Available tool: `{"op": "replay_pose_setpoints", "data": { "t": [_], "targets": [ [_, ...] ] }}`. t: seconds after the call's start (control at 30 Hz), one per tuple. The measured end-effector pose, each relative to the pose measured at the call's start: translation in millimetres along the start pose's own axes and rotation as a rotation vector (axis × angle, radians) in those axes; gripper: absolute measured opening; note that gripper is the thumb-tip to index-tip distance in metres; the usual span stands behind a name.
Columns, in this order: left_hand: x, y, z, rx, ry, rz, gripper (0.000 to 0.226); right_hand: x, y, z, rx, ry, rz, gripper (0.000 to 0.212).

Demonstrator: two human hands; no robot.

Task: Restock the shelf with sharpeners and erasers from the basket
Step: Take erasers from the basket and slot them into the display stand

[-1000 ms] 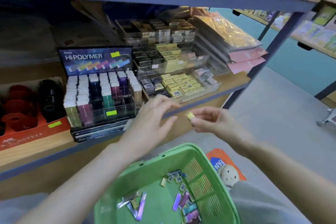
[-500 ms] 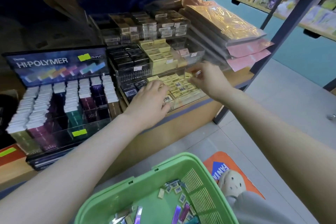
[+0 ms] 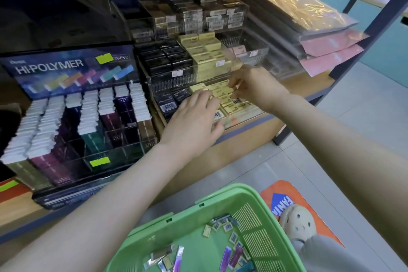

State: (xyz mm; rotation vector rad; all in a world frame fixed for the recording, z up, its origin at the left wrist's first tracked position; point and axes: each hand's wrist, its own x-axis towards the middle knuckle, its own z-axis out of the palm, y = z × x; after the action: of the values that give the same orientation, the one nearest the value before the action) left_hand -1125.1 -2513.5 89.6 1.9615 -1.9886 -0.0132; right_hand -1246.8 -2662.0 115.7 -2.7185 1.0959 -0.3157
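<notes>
- So, left hand (image 3: 194, 117) lies flat, fingers apart, on the yellow erasers (image 3: 220, 89) in the clear tray (image 3: 241, 119) on the shelf (image 3: 313, 86).
- Right hand (image 3: 258, 86) curls over them; can't tell if it's pinching one.
- Green basket (image 3: 220, 196) holds plenty more, so nowhere near done.

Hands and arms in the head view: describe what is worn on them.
Nothing is worn on them. The left hand and right hand have no gloves, and no ring, watch or bracelet shows. The left forearm and right forearm are uncovered to the frame's edge, with no sleeve in view and no markings.
</notes>
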Motion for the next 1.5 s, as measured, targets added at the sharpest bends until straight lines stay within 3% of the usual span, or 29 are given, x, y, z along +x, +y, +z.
{"op": "replay_pose_setpoints", "data": {
  "t": [0.27, 0.43, 0.53, 0.63, 0.8, 0.9, 1.03, 1.23, 1.33, 1.5],
  "targets": [
    [0, 0, 2, 0.023, 0.024, 0.025, 0.043, -10, -3, 2, -0.220, 0.040, -0.099, 0.021],
    [-24, 11, 0, 0.004, 0.181, 0.208, 0.037, -62, -19, 8, -0.249, 0.418, -0.221, 0.020],
    [-65, 12, 13, -0.011, 0.184, 0.313, 0.036, -116, -22, 27, -0.248, 0.478, -0.223, 0.016],
    [-111, 0, 40, 0.000, 0.090, 0.262, 0.031, -165, -19, 64, -0.169, 0.325, -0.254, 0.016],
    [-172, -26, 89, 0.026, -0.189, 0.029, 0.049, -223, -10, 155, -0.013, -0.172, -0.194, 0.015],
    [-193, -36, 103, 0.034, -0.273, -0.110, 0.043, -250, -13, 209, 0.070, -0.544, -0.113, 0.032],
    [-210, -45, 120, 0.012, -0.306, -0.210, 0.046, -277, -31, 274, 0.189, -0.812, -0.008, 0.043],
    [-225, -53, 135, -0.076, -0.289, -0.210, 0.049, -305, -46, 339, 0.126, -1.063, -0.120, 0.046],
    [-227, -54, 137, -0.120, -0.268, -0.211, 0.050, -307, -46, 351, 0.089, -1.107, -0.237, 0.052],
    [-229, -55, 138, -0.174, -0.266, -0.246, 0.049, -314, -49, 364, 0.008, -1.212, -0.279, 0.064]
  ]
}}
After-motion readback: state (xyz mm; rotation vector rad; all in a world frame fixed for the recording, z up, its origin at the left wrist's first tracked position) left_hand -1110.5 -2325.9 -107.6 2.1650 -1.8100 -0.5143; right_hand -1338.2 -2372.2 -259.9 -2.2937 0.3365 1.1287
